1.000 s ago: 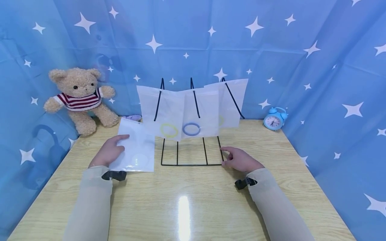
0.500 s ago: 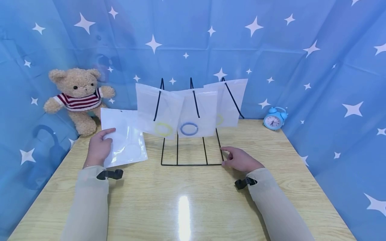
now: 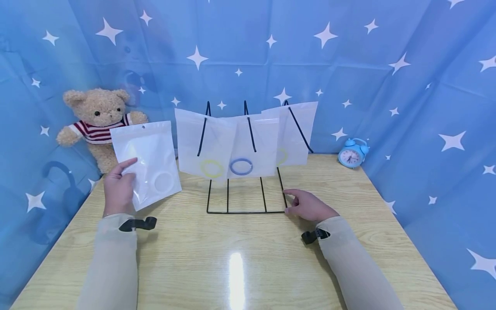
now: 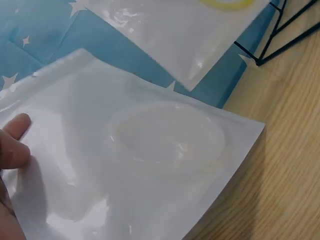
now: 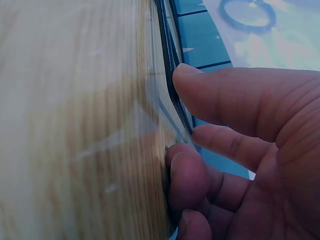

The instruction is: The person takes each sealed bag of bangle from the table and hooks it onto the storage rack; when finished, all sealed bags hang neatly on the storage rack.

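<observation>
My left hand (image 3: 119, 189) grips a white zip bag (image 3: 151, 148) by its left edge, thumb on the front. The bag is raised and tilted, with a hang hole near its top; a pale ring (image 4: 170, 135) shows through it. On the black wire rack (image 3: 248, 212) hang three similar bags: a left bag (image 3: 193, 137) with a yellow ring, a middle bag (image 3: 263, 137) with a blue ring, and a right bag (image 3: 304, 133) with a partly hidden yellow ring. My right hand (image 3: 311, 206) pinches the rack's base wire at its front right corner.
A teddy bear (image 3: 98, 110) in a striped top sits at the back left, partly behind the held bag. The blue alarm clock (image 3: 351, 156) stands at the back right. A blue star-patterned curtain (image 3: 240, 26) rises behind the wooden table (image 3: 294, 267).
My left hand has moved left and lifted the zip bag off the table, now in front of the bear. The hanging bags swayed slightly. My right hand stays on the rack.
</observation>
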Tool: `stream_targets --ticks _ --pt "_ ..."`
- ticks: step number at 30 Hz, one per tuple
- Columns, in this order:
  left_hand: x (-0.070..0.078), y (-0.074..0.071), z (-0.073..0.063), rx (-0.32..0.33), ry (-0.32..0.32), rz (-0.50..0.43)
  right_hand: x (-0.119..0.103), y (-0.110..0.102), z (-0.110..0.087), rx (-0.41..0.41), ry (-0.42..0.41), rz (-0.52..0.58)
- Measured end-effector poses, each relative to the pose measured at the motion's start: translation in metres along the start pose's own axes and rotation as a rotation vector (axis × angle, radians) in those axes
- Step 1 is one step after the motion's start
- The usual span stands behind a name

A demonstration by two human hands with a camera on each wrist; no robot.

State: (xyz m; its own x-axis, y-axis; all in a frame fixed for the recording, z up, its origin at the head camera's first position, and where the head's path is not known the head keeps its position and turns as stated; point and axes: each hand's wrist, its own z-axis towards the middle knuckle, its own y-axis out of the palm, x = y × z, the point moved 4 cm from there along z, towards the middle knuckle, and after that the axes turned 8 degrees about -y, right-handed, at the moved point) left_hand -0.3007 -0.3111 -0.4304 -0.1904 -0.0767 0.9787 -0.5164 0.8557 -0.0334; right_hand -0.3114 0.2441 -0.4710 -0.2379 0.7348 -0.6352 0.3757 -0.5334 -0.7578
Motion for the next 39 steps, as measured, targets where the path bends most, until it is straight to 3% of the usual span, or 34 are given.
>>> stream_targets --ticks 4,8,11,16,23,29,34,39 --pt "0.002 -0.006 -0.001 -0.004 -0.010 -0.197 0.001 0.000 0.000 -0.004 -0.003 0.001" --pt "0.004 -0.011 -0.002 -0.011 -0.028 -0.253 0.001 -0.001 0.000 -0.005 0.000 0.012" --pt "0.005 -0.012 -0.003 -0.027 -0.006 -0.299 0.001 -0.001 -0.001 -0.003 0.000 0.016" --pt "0.008 -0.004 -0.008 -0.169 0.080 -0.407 0.001 0.000 -0.001 -0.003 0.003 0.019" --pt "0.017 0.014 -0.026 -0.450 0.275 -0.381 0.000 0.000 -0.002 -0.002 -0.003 0.012" --pt "0.027 0.028 -0.044 -0.590 0.425 -0.328 0.001 0.000 -0.001 -0.004 -0.004 0.016" --pt "0.034 0.039 -0.057 -0.712 0.470 -0.309 0.001 0.000 -0.001 -0.005 -0.002 0.014" --pt "0.037 0.047 -0.066 -0.750 0.485 -0.247 0.000 0.000 -0.001 -0.002 0.001 0.017"
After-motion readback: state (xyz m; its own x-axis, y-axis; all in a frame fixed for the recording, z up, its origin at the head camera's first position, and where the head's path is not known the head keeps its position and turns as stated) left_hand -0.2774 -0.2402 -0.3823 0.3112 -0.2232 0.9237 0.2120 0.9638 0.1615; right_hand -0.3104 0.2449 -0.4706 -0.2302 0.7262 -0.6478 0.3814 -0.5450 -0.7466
